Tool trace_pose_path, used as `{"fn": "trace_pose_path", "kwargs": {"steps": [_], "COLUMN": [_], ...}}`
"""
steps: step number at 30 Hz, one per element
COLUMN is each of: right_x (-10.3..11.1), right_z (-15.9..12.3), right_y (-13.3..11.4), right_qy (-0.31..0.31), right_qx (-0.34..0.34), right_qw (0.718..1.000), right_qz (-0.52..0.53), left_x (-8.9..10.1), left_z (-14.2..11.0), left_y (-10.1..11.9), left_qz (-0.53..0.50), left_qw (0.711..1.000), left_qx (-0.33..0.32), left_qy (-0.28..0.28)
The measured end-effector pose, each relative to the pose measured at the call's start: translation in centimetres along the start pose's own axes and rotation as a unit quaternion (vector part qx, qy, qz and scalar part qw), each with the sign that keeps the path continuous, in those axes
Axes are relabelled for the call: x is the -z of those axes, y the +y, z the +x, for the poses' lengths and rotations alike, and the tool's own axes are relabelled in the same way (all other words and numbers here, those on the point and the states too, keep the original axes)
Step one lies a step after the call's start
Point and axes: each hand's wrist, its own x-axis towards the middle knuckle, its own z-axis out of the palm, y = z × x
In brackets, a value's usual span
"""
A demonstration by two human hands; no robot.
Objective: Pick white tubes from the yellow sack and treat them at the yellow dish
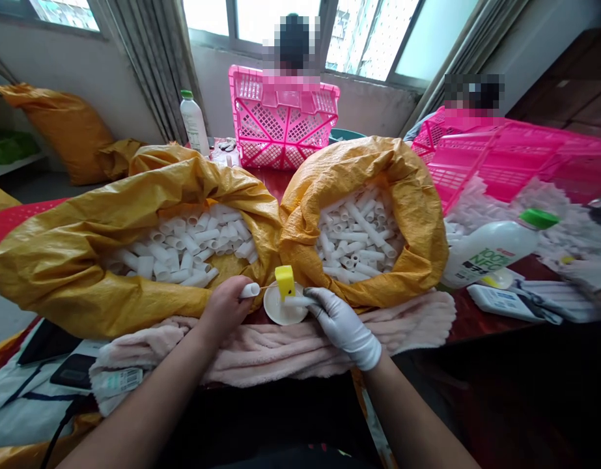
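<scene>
My bare left hand (225, 304) is closed around a short white plastic tube (250, 290). A thin stick-like line runs from that hand towards a yellow sponge block (284, 281); what it is I cannot make out. My right hand (348, 327), in a white glove, pinches another white tube (296, 301) between thumb and fingers. This tube lies across the front of the yellow block, over a small white dish (280, 316). Behind my hands stand two open yellow woven sacks, the left one (75, 260) and the right one (424, 247), both holding many white tubes.
A pink towel (275, 352) covers the table's front edge. Pink plastic baskets (285, 124) stand behind. A white bottle with a green cap (495, 251) leans at the right. Two other people sit beyond, and another person's gloved hand (590, 273) shows at far right.
</scene>
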Motion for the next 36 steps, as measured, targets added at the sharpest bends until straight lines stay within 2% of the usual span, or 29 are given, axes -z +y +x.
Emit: {"fn": "trace_pose_path", "kwargs": {"steps": [5, 9, 12, 15, 19, 23, 27, 32, 36], "right_x": [0.3, 0.6, 1.4, 2.0, 1.2, -0.3, -1.0, -1.0, -1.3], "right_z": [1.0, 0.7, 0.2, -0.2, 0.6, 2.8, 4.6, 5.3, 5.3], "right_y": [0.6, 0.9, 1.1, 1.3, 1.8, 1.7, 1.2, 1.8, 2.4], "right_qy": [0.033, 0.031, 0.014, 0.028, 0.050, 0.067, 0.048, 0.017, 0.015], "right_qx": [-0.001, -0.025, -0.048, -0.091, -0.125, -0.058, 0.023, 0.018, -0.003], "right_qw": [0.996, 0.995, 0.996, 0.995, 0.988, 0.996, 0.998, 1.000, 1.000], "right_qz": [-0.078, -0.089, -0.068, -0.013, 0.079, 0.027, -0.019, -0.009, -0.018], "left_x": [0.0, 0.0, -0.1, -0.2, -0.2, -0.2, -0.3, -0.4, -0.4], "left_z": [0.2, 0.3, 0.2, 0.2, 0.2, 0.3, 0.3, 0.4, 0.4], "left_y": [0.1, 0.2, 0.1, 0.0, -0.1, 0.0, 0.2, 0.2, 0.2], "left_qz": [0.023, 0.056, 0.067, 0.081, 0.091, 0.104, 0.117, 0.114, 0.116], "left_qw": [0.999, 0.995, 0.991, 0.986, 0.983, 0.981, 0.979, 0.980, 0.980], "left_qx": [-0.016, -0.030, -0.041, -0.057, -0.051, -0.037, -0.022, -0.017, -0.012], "left_qy": [-0.045, -0.081, -0.108, -0.137, -0.153, -0.162, -0.165, -0.161, -0.160]}}
